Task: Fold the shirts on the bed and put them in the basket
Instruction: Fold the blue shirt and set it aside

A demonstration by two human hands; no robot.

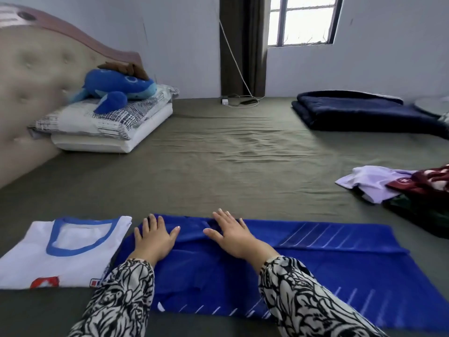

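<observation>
A bright blue shirt (328, 268) with thin white stripes lies spread flat on the bed's near edge, its sides folded inward. My left hand (155, 237) presses flat on the shirt's left end with fingers straight. My right hand (233, 233) lies flat on it near the collar, fingers spread. Left of the blue shirt sits a folded white shirt (60, 254) with a blue collar band. A pile of unfolded shirts (398, 184), lilac, maroon and dark green, lies at the right edge. No basket is in view.
The bed is covered by an olive sheet (230, 152). Stacked pillows (107, 125) with a blue plush toy (119, 87) stand by the headboard at left. A folded navy blanket (359, 113) lies at the back right. A charger and cable (237, 102) rest by the wall.
</observation>
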